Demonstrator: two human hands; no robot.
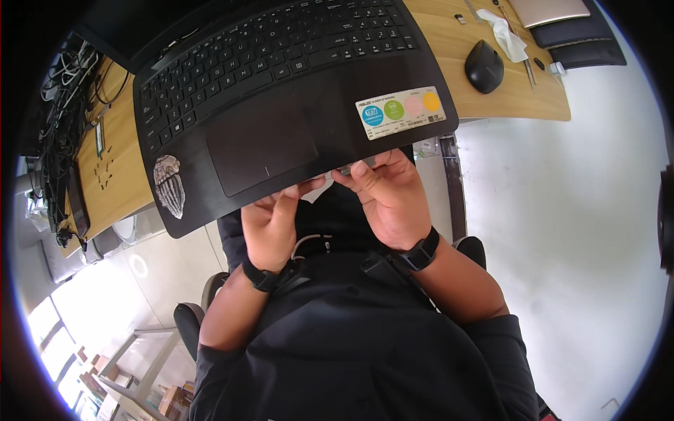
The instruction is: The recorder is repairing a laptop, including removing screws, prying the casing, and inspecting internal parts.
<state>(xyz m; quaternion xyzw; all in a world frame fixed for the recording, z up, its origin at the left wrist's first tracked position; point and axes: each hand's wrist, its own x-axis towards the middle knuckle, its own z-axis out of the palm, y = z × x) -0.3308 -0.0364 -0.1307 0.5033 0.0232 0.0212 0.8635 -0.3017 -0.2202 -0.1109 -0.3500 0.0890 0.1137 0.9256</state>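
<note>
Along the laptop (pixel 288 109) edge, left fingers (pixel 311 185) and right fingers (pixel 371 180) partly hidden; grip unclear

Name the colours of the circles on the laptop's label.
Blue, green, pink and orange, left to right, on the pale label; best seen in head view.

Both forearms, the left (pixel 232 312) and the right (pixel 460 284), are extended from the near side, with the elbows bent outward. The two hands are brought close together near the centre. The left hand (pixel 270 228) is angled away, its thumb raised and its fingers curled rightward. The right hand (pixel 393 200) is tilted far and left, its thumb stretched toward the left hand. Some fingertips are hidden from view.
</note>
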